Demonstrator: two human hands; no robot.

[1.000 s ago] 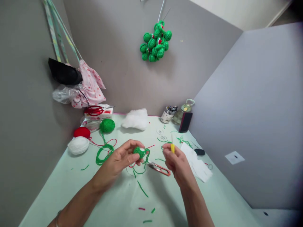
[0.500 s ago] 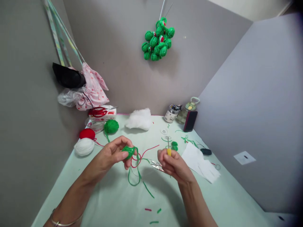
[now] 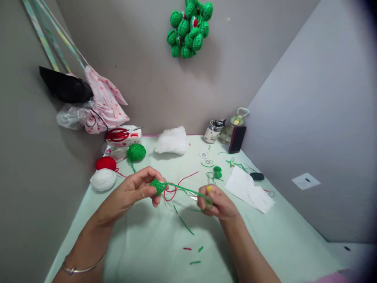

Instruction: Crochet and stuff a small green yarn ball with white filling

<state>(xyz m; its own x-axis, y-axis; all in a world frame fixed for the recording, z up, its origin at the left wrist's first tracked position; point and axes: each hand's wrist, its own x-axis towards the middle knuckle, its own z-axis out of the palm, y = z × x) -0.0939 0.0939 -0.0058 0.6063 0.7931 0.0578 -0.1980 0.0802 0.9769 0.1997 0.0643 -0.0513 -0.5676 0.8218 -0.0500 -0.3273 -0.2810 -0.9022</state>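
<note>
My left hand (image 3: 141, 186) is closed on a small green crocheted piece (image 3: 158, 187), pinched between thumb and fingers. A strand of green yarn (image 3: 185, 188) runs taut from that piece to my right hand (image 3: 218, 202), which is closed round it. The right hand also grips a crochet hook, of which only the yellow handle end (image 3: 209, 188) shows; the rest is hidden by the fingers. A loop of the yarn hangs by the right fingers. Behind them, scissor blades (image 3: 193, 195) show on the table. Loose red yarn (image 3: 188, 177) lies behind the crocheted piece.
Green, red and white (image 3: 103, 179) yarn balls sit at the left, near red-handled scissors (image 3: 118, 135) on a box. White stuffing (image 3: 171, 140) lies at the back. A phone (image 3: 237, 139) leans by a bottle. White paper (image 3: 249, 190) and yarn scraps lie at the right.
My right hand has drawn the green yarn out straight from the crocheted piece, where it hung slack before. The hook's metal shaft no longer shows. The camera view has tilted down a little.
</note>
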